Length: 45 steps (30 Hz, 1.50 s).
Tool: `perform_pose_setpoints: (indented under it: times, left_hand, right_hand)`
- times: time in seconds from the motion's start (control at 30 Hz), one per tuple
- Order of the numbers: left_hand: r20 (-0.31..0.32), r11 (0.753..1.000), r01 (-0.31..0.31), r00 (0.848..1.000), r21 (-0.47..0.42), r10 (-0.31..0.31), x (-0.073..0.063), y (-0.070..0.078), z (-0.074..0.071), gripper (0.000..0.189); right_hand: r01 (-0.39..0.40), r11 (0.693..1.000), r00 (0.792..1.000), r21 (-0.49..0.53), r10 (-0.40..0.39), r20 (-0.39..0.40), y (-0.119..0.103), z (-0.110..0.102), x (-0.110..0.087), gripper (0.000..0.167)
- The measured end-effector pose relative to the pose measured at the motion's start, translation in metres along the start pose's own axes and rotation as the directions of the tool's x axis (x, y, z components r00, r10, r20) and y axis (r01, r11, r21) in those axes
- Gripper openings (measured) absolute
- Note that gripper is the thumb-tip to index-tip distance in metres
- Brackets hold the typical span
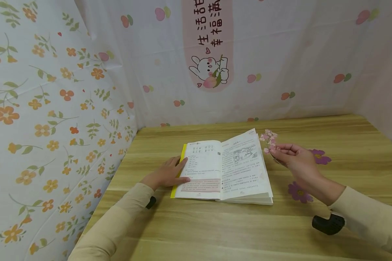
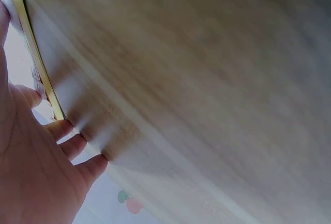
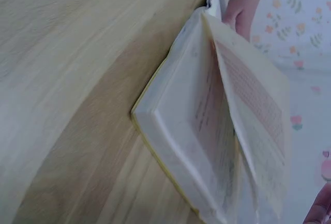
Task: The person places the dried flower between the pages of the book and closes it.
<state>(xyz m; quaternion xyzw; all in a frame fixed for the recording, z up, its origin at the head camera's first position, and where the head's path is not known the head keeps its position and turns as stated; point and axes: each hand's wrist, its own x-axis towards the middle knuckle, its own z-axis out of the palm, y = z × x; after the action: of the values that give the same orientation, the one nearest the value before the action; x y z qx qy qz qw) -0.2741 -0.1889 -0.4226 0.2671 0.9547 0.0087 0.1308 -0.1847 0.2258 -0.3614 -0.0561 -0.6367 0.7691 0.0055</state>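
Observation:
An open book [image 1: 202, 170] with a yellow cover lies on the wooden table, its right-hand page lifted a little at the top. On its left edge rests my left hand [image 1: 168, 172], thumb across the printed page. The left wrist view shows the other fingertips [image 2: 93, 167] touching the table beside the yellow cover edge. Just past the right-hand page, my right hand [image 1: 297, 159] pinches a sprig of small pink flowers [image 1: 269, 139] between thumb and fingers. In the right wrist view, the book [image 3: 181, 146] has pages standing apart; only a bit of a right finger [image 3: 319, 206] shows.
Two purple flowers lie on the table to the right, one behind [image 1: 320, 156] the right hand and one in front [image 1: 299, 192]. Patterned cloth [image 1: 264, 65] hangs behind the table, and flowered cloth [image 1: 52, 127] hangs along the left side.

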Motion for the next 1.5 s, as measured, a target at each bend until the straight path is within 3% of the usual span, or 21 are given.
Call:
perform_pose_setpoints:
  times: [0.33, 0.43, 0.63, 1.03, 1.5]
  left_hand:
    - [-0.003, 1.000, -0.004, 1.000, 0.001, 0.004, -0.001, 0.000, -0.001, 0.089]
    - [-0.004, 1.000, -0.017, 1.000, -0.005, 0.017, -0.001, 0.001, -0.002, 0.088]
    - [0.001, 0.999, -0.048, 0.999, -0.022, 0.048, -0.003, 0.000, -0.004, 0.087]
    - [-0.018, 0.999, -0.035, 0.999, -0.013, 0.035, -0.003, 0.001, -0.003, 0.088]
    - [-0.005, 1.000, -0.018, 1.000, -0.004, 0.018, 0.000, -0.001, 0.000, 0.089]
  right_hand:
    - [0.044, 0.996, 0.997, -0.078, -0.039, 0.068, 0.026, 0.026, 0.037, 0.033]
    - [0.022, 0.987, 0.998, -0.157, -0.013, 0.057, 0.014, 0.046, 0.029, 0.037]
    - [-0.022, 0.981, 0.999, -0.193, 0.031, 0.044, 0.009, 0.070, 0.020, 0.033]
    - [-0.044, 0.950, 0.997, -0.310, 0.061, 0.045, 0.047, 0.075, 0.029, 0.029]
    - [-0.079, 0.865, 0.993, -0.496, 0.110, 0.034, 0.073, 0.075, 0.038, 0.024]
